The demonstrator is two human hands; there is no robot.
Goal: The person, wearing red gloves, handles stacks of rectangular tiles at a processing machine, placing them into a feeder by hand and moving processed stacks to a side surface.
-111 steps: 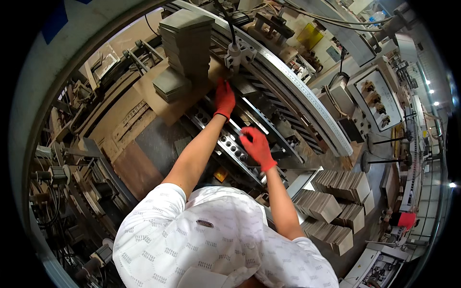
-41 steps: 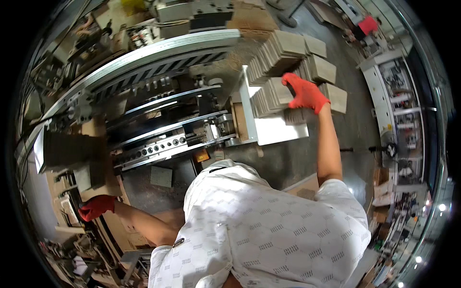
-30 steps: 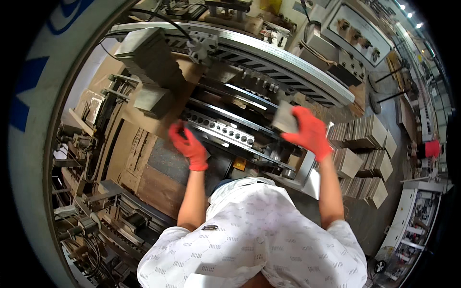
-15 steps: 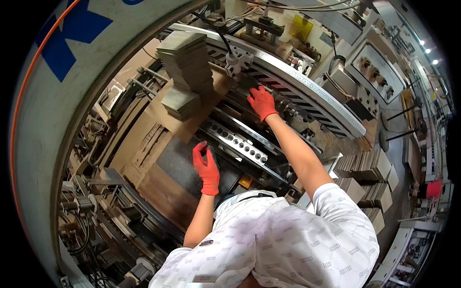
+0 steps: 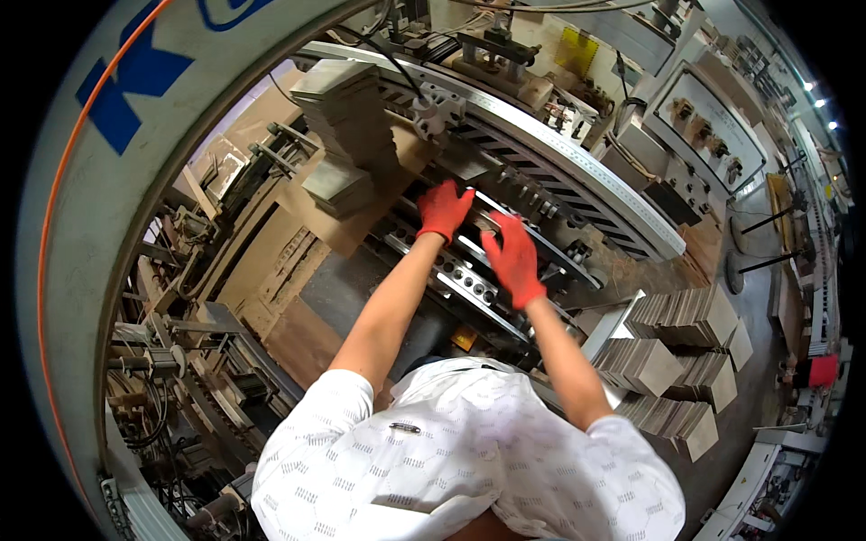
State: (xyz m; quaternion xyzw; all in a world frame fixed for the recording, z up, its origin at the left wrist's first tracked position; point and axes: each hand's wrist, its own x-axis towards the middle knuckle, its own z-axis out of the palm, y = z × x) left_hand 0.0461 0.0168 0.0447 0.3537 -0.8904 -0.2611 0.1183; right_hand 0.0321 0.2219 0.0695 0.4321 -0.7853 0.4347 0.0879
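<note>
Machinery crowds the workshop around us, with a grey frame point(image 5: 68, 234) curving up far to the left of both hands and a long pale ruled bar point(image 5: 559, 135) sweeping across beyond them. Down at the bench, our red-gloved left hand point(image 5: 445, 212) sits over the metal rails point(image 5: 568, 260), its thumb angled away from the fingers; whether anything is pinched beneath, we cannot tell. Just to its right, our right hand point(image 5: 516, 260), a touch blurred, has its fingers loosely bent and its thumb apart, with nothing visible in its grasp. So the rails lie under and between the two hands, a strip with round holes point(image 5: 465, 278) on the near side, and a flat grey piece point(image 5: 471, 162) just beyond the left fingertips. Left of that hand, a tall stack of panels point(image 5: 343, 108) stands leaning a little, with a shorter stack point(image 5: 338, 187) before it on a brown board point(image 5: 347, 236); well right of the other hand wait more panels point(image 5: 639, 365). Working neatly here, we judge, means light fingertips, both palms held above the metal edges, cuffs clear of the gaps, elbows away from that uneven tall stack.
</note>
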